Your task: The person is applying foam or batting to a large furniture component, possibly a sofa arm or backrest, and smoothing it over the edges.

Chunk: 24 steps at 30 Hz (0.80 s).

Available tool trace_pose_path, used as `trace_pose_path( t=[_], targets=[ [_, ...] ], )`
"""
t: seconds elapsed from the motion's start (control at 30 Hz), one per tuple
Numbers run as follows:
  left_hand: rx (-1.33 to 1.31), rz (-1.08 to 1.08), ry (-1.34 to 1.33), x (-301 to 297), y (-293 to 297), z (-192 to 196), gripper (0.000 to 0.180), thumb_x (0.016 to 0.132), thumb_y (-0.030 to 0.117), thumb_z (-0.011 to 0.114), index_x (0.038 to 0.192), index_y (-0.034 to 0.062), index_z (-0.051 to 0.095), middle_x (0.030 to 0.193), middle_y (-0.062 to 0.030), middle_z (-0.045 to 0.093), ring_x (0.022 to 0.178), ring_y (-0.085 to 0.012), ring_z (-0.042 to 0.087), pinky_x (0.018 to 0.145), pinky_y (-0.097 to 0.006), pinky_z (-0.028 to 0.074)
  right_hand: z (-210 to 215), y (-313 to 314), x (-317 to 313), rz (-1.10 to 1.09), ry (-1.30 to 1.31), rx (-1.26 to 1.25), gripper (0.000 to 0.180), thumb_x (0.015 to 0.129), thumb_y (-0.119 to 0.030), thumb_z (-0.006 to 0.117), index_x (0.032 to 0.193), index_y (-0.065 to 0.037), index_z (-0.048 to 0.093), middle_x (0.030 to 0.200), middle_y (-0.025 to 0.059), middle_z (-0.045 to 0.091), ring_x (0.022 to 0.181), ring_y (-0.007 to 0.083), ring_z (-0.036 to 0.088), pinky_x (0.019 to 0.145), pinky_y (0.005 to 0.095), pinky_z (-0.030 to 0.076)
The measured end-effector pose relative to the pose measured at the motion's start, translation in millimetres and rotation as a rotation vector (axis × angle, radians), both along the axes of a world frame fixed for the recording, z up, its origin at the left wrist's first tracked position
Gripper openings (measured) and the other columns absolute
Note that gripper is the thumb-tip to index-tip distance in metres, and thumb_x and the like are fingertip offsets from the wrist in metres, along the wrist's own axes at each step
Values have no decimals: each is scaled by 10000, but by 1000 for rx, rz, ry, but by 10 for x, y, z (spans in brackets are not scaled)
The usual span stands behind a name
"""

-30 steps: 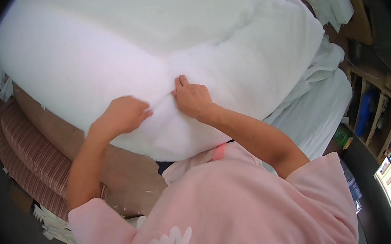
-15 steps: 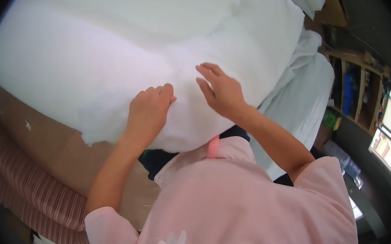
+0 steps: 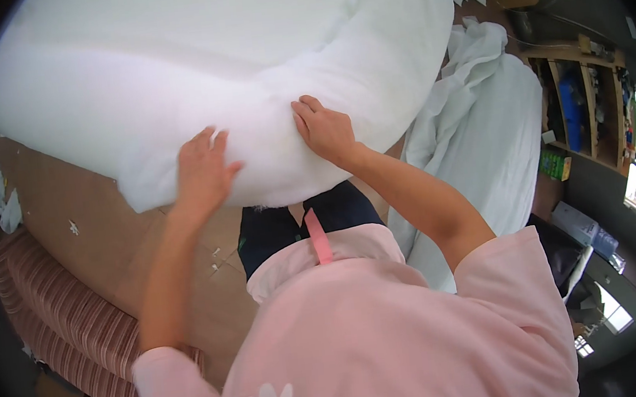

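White padding (image 3: pixel 228 76) under left hand (image 3: pixel 203 172) and right hand (image 3: pixel 324 130) (both flat, fingers spread), on brown table (image 3: pixel 96 229)

Both hands flat, fingers spread: left (image 3: pixel 203 172), right (image 3: pixel 325 129); arms extended.

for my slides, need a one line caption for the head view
Left hand and right hand press flat on a thick white batting sheet over a brown table.

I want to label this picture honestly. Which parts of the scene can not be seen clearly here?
Head view only:
- Palms of the left hand and right hand: pressed flat on the white padding, so hidden.
- Padding's far edge: cut off by the picture's top rim.
- Brown table under the padding: mostly covered.
- Shelf contents: too small and bent at the rim.
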<state>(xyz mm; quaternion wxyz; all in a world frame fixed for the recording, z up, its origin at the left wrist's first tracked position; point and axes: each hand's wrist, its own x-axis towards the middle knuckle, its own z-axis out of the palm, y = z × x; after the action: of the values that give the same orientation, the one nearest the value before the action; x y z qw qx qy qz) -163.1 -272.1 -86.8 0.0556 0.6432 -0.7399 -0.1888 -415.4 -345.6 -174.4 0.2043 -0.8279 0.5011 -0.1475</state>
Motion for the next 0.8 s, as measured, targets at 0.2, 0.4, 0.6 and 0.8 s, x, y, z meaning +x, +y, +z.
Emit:
trace_pose_path(
  t=[0.2,0.4,0.6,0.8],
  targets=[
    [-160,-152,-47,-482,203,-260,268,833,160,702,1059,63,596,1176,-115,627,1159,-297,567,1037,-474,388,346,68,-37,-72,-283,94,251,936,-242,605,1154,-128,651,1247,105,614,808,303,689,664,395,562],
    [59,-222,-7,-515,-3,-213,207,939,265,601,891,65,578,838,-132,683,757,-329,668,601,-461,499,91,665,-11,-91,-142,-55,341,887,-271,681,1217,-200,635,1321,41,578,821,239,689,650,373,564],
    [97,-284,-311,785,-86,-275,299,996,333,497,853,87,589,671,-157,649,654,-362,655,568,-493,486,-25,712,113,-166,-51,-156,306,872,-314,692,1175,-282,663,1305,3,588,835,212,694,618,343,564],
    [-82,64,-360,2291,-232,-132,252,1003,273,471,971,84,635,836,-196,676,798,-423,648,667,-532,483,58,717,70,-243,7,-168,257,896,-298,667,1152,-272,680,1272,-21,609,765,215,695,628,340,565]
  ],
)
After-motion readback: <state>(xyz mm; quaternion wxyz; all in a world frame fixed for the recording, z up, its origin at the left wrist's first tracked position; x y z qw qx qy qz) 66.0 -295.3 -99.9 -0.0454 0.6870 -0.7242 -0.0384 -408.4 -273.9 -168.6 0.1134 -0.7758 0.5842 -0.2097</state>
